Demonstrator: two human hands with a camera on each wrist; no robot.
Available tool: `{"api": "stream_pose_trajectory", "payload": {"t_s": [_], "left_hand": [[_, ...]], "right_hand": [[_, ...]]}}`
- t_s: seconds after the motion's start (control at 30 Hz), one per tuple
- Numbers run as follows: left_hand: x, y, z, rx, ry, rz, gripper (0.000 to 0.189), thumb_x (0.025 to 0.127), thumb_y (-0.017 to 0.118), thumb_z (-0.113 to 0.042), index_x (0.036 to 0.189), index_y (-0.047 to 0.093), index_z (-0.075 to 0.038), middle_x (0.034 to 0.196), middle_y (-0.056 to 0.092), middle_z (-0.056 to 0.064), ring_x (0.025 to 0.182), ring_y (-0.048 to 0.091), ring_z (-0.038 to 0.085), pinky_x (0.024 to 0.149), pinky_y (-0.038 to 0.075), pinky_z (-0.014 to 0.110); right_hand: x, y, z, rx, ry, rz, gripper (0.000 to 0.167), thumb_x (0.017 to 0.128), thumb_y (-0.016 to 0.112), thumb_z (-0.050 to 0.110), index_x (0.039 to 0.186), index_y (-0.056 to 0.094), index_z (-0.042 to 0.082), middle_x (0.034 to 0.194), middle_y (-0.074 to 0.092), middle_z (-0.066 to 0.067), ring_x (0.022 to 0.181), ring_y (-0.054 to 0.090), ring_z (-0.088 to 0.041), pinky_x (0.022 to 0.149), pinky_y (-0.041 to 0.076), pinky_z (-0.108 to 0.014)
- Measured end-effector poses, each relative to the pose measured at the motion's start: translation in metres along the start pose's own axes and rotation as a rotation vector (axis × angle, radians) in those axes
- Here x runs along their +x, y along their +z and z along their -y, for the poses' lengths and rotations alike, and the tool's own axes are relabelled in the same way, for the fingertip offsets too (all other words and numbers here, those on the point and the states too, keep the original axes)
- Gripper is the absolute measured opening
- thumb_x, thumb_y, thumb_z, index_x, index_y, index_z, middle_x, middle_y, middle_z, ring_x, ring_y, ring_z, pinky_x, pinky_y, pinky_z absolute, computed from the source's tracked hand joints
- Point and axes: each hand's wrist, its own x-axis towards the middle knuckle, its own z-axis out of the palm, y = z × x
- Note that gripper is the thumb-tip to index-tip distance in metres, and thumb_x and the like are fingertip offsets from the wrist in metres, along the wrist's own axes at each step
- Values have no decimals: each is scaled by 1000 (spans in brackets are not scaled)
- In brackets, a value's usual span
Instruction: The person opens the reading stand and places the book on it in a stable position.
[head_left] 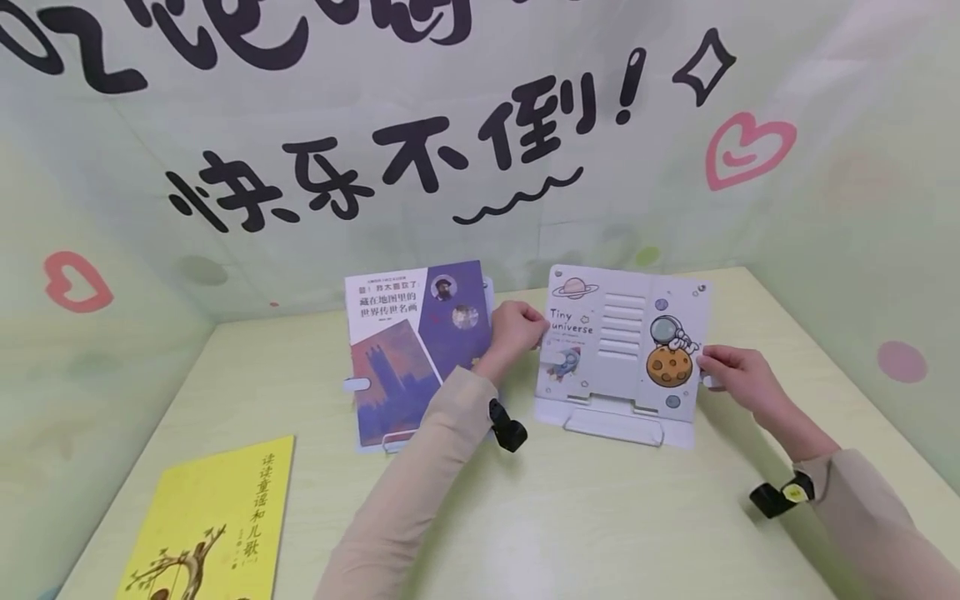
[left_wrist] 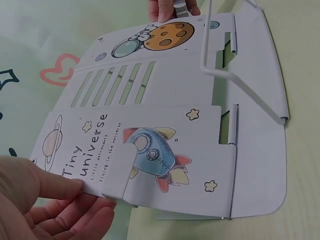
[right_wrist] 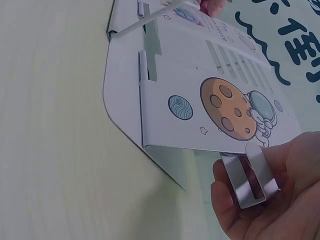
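A white book stand (head_left: 621,375) printed with "Tiny universe", a rocket and an astronaut on an orange planet stands tilted back on the table. My left hand (head_left: 516,329) pinches its left edge, thumb on the printed front and fingers behind in the left wrist view. At the opposite edge, my right hand (head_left: 738,375) holds the side clip (right_wrist: 242,182), a bent metal piece sticking out past the panel. A wire page rest (head_left: 615,427) runs along the stand's lower front. No book lies on this stand.
Left of it, a second stand holds a purple and white book (head_left: 408,358) with a clip (head_left: 357,384) over its left edge. A yellow book (head_left: 217,517) lies flat at the table's front left. Behind the table (head_left: 570,517) hangs a printed cloth (head_left: 420,242).
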Motion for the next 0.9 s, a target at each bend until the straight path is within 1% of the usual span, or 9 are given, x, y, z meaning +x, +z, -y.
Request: {"api": "stream_pose_trajectory", "payload": {"t_s": [0.1,0.2,0.27,0.37,0.47,0.63,0.7,0.8,0.9], "left_hand": [[-2,-3,3,-23,-18,2,4,80,68,-3,78,67,-1,66,62,5,48,53,10,45,45,16],[-5,-6,6,-44,-20,6,4,81,68,-1,79,66,2,66,63,8,47,55,10,46,48,17],[-7,-8,7,-60,-19,14,4,81,68,0,79,66,3,66,64,10,46,54,10,45,48,18],[-11,-12,8,-79,-6,29,4,81,67,1,80,65,4,66,65,13,43,52,8,45,49,18],[-13,-14,10,-84,14,31,4,82,67,2,80,64,4,67,65,14,43,51,8,45,49,19],[-14,-16,12,-73,36,2,4,81,65,2,78,63,3,67,65,13,44,50,8,44,47,18],[-14,-16,12,-55,47,-19,3,81,65,2,78,64,3,67,65,13,45,50,8,44,46,17],[-14,-15,13,-31,65,-51,4,80,65,1,77,64,2,67,65,12,45,51,8,44,44,17],[-14,-14,14,-12,81,-75,4,81,65,0,77,64,1,66,64,10,46,52,9,44,43,18]], "right_hand": [[9,-1,0,11,4,2,40,98,47,12,120,48,-21,104,61,-29,73,55,6,64,54,-21],[19,-1,0,39,1,0,40,96,50,12,118,50,-21,95,66,-11,72,55,5,64,54,-21],[25,-2,-1,56,2,1,40,96,52,13,118,50,-21,88,64,4,72,55,4,63,53,-21],[31,-1,0,69,9,2,41,95,53,14,118,50,-20,85,60,14,72,55,3,64,53,-21],[35,-1,1,74,20,6,42,95,53,14,119,50,-20,88,61,11,72,55,3,65,53,-20],[40,2,3,67,23,17,42,96,53,15,120,50,-18,99,64,-8,73,56,2,66,54,-20],[42,2,3,64,25,19,42,96,53,16,120,50,-18,102,63,-12,73,56,2,67,54,-20],[45,3,3,72,27,20,42,96,53,16,121,50,-18,102,63,-9,73,56,2,67,54,-20],[47,3,3,90,26,21,43,96,53,16,121,49,-19,96,63,1,73,56,2,67,54,-20]]}}
